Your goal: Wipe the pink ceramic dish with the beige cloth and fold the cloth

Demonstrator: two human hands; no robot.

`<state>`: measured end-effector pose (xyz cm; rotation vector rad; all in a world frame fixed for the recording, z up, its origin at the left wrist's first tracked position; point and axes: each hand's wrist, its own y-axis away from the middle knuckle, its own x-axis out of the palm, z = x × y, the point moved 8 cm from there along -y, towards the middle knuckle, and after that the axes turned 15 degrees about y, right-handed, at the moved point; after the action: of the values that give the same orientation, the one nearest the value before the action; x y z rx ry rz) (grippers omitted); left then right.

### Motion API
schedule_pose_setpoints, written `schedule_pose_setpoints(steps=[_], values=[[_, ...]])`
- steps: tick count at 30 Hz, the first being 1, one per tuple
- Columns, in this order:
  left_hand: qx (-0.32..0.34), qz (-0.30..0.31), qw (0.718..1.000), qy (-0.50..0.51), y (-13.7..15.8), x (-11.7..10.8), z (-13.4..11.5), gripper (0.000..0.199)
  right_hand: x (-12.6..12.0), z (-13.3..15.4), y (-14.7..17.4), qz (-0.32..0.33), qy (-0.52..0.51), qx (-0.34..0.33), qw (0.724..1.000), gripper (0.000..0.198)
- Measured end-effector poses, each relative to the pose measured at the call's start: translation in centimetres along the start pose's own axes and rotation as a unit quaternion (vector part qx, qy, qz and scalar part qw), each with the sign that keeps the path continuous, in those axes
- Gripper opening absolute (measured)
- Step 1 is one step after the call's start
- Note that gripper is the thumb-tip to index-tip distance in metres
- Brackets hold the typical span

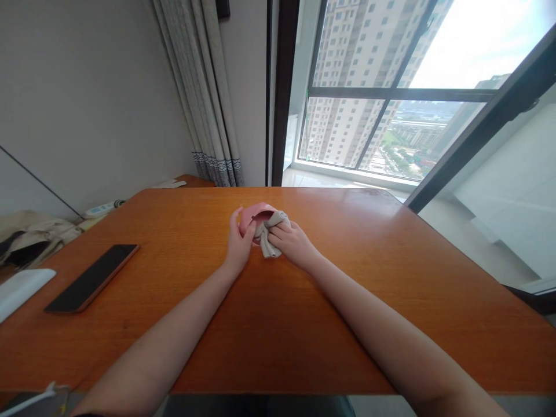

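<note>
A pink bowl [248,216] is tipped on its side near the far middle of the wooden table, its hollow facing me. My left hand [238,240] grips its left side, thumb at the near rim and fingers around the outside. Bunched in my right hand [293,242] is a light grey cloth [270,248], pressed against the bowl's opening. The cloth covers part of the rim and the inside, so the bowl's lower right is hidden.
The wooden table [347,324] stretches out around my arms. A dark phone-like slab [93,278] lies at the left, beside a white object [24,289] at the edge. Fabric [35,231] is heaped beyond the left edge. A curtain [208,92] and large window stand behind.
</note>
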<state>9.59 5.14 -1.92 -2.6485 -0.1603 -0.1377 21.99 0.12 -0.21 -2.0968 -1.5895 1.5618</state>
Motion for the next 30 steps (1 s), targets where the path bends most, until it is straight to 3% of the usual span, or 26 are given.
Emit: schedule_pose_setpoints(steps=[2,4,8,11,13,18,20,24,27,30], values=[[-0.001,-0.051,0.998,0.034,1.0,0.0,0.3,0.056,0.2,0.6,0.0,0.004,-0.007,0.031,0.999,0.020],[-0.003,-0.051,0.998,0.048,1.4,0.3,0.7,0.054,0.3,0.9,0.0,0.009,-0.023,0.061,0.998,0.018],[0.003,0.027,1.000,-0.002,-0.3,0.2,0.7,0.040,0.6,0.9,0.1,0.020,-0.065,0.013,0.998,0.016],[0.013,0.117,0.992,-0.043,-1.4,0.6,0.0,0.042,0.7,0.0,0.4,0.023,-0.058,-0.019,0.998,0.018],[0.019,0.135,0.990,-0.044,-1.3,0.9,-0.5,0.044,0.8,-0.5,0.5,0.023,-0.038,-0.009,0.999,0.021],[-0.021,-0.028,0.998,0.059,0.9,0.6,0.8,0.055,1.2,0.3,0.5,0.033,-0.019,0.041,0.998,0.017],[-0.035,-0.046,0.995,0.076,1.6,0.9,1.3,0.049,1.4,0.6,0.6,0.037,-0.028,0.057,0.997,0.016],[-0.048,0.022,0.999,0.001,0.3,0.9,0.6,0.033,1.1,0.4,0.6,0.021,-0.068,0.021,0.997,0.018],[-0.022,0.098,0.993,-0.057,-0.9,0.6,-0.6,0.034,0.8,-0.2,0.6,0.014,-0.071,-0.005,0.997,0.021],[-0.018,0.085,0.995,-0.039,-0.4,0.4,-0.6,0.045,0.7,0.1,0.6,0.012,-0.060,-0.007,0.998,0.023]])
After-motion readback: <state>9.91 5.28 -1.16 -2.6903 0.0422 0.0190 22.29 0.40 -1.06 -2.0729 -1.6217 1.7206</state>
